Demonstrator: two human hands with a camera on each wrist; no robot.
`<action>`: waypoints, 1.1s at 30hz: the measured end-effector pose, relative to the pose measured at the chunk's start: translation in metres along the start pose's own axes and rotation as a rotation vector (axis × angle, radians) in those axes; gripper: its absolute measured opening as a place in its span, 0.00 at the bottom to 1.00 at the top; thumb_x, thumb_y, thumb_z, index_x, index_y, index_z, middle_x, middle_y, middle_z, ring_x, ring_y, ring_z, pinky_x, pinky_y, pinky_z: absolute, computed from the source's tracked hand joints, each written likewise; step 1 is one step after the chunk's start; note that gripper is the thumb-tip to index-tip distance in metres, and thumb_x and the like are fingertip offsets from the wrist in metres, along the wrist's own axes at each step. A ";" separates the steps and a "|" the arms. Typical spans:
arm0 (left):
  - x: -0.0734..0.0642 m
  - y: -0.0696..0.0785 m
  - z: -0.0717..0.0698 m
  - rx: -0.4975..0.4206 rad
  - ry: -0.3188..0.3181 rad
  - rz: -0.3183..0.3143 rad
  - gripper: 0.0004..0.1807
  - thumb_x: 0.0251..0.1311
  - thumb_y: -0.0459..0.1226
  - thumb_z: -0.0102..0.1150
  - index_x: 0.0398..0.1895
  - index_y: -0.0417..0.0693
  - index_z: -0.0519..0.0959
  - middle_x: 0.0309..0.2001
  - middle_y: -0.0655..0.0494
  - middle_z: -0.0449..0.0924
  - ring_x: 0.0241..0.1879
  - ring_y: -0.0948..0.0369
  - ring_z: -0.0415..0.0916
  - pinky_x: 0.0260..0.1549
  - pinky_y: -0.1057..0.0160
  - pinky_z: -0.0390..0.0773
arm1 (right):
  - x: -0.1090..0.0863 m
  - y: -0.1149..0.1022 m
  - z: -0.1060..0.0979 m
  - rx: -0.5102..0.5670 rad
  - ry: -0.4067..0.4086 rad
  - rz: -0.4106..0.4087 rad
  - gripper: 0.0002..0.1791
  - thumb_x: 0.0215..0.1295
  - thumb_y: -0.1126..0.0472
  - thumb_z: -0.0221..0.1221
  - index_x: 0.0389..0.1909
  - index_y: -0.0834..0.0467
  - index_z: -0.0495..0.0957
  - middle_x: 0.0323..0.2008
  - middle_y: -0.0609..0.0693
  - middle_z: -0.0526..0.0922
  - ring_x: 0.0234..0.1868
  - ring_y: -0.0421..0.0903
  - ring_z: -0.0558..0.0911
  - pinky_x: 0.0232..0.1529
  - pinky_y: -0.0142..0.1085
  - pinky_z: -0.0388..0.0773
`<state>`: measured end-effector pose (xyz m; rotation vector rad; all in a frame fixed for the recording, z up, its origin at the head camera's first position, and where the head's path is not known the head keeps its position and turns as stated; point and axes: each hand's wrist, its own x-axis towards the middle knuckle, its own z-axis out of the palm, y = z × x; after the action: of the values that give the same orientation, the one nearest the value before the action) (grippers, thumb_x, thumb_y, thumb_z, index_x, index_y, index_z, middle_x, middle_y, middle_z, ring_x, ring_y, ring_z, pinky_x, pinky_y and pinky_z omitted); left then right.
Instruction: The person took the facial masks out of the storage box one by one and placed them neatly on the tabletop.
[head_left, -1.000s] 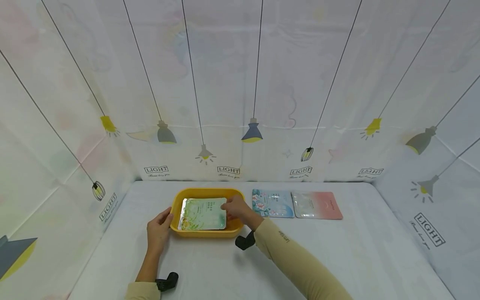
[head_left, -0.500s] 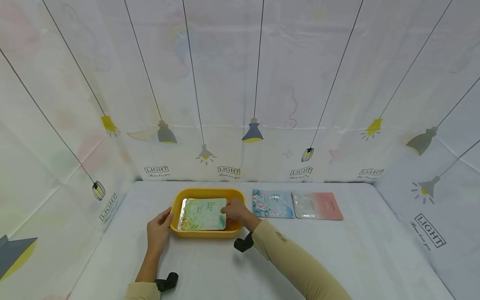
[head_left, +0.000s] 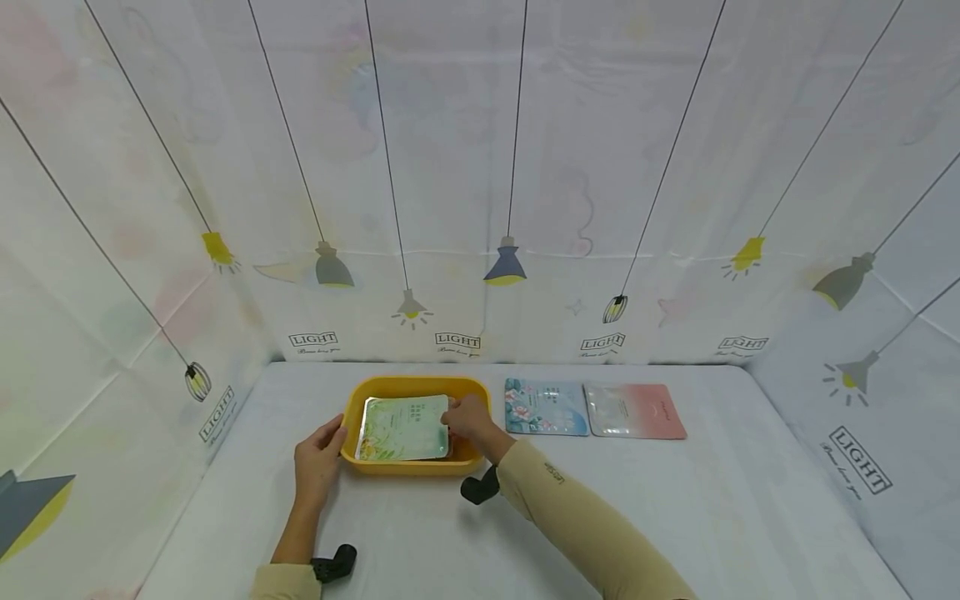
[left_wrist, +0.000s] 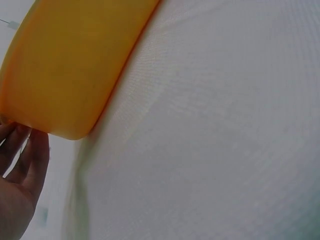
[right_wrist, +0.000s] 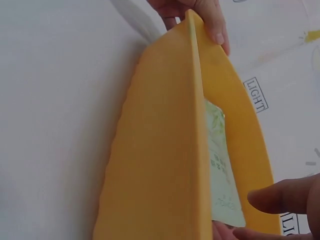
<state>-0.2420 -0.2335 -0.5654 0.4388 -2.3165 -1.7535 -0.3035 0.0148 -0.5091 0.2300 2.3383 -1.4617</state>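
Observation:
In the head view, a yellow plastic basket [head_left: 412, 468] stands on the white table, with a green face mask packet [head_left: 405, 429] face up inside. A second packet's edge [head_left: 451, 448] peeks out beneath it at the right. My left hand [head_left: 317, 467] grips the basket's left end; the right wrist view has its thumb over the rim and fingers outside. My right hand [head_left: 474, 421] reaches over the basket's right end and pinches the green packet's right edge. In the right wrist view its thumb [right_wrist: 280, 196] is above the packet and fingertips lie below.
Right of the basket, a blue floral face mask packet [head_left: 546, 408] and a pink-and-silver one [head_left: 636, 411] lie flat side by side. A white cloth wall [head_left: 555, 192] printed with lamps rises behind the table's back edge. Dark wrist cameras sit on both arms.
My right hand has shifted slightly left along the green packet's right edge. The packet's right side has come up a little, uncovering the edge beneath. My left hand has stayed still.

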 end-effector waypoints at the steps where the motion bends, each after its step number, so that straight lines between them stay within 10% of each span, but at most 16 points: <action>1: 0.000 0.000 0.000 0.000 -0.003 -0.003 0.22 0.71 0.40 0.52 0.64 0.42 0.73 0.63 0.44 0.75 0.60 0.55 0.72 0.39 0.88 0.71 | 0.001 0.000 0.001 0.021 0.009 0.003 0.09 0.63 0.65 0.60 0.41 0.67 0.79 0.29 0.52 0.75 0.27 0.49 0.77 0.31 0.36 0.80; 13: 0.000 -0.001 0.000 0.014 -0.009 -0.019 0.21 0.71 0.40 0.52 0.64 0.42 0.74 0.63 0.44 0.75 0.61 0.54 0.72 0.38 0.89 0.70 | 0.004 0.004 0.012 0.096 0.077 0.057 0.07 0.58 0.68 0.60 0.37 0.67 0.79 0.26 0.53 0.75 0.25 0.49 0.78 0.29 0.33 0.78; 33: 0.000 -0.001 0.000 0.032 0.008 -0.009 0.21 0.70 0.42 0.53 0.63 0.44 0.75 0.62 0.47 0.77 0.54 0.65 0.73 0.39 0.87 0.72 | 0.003 0.006 0.020 0.171 -0.031 -0.016 0.15 0.60 0.69 0.61 0.49 0.63 0.78 0.40 0.54 0.85 0.32 0.47 0.86 0.34 0.38 0.86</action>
<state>-0.2421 -0.2342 -0.5663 0.4610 -2.3439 -1.7175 -0.2998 -0.0003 -0.5225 0.2328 2.1973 -1.6623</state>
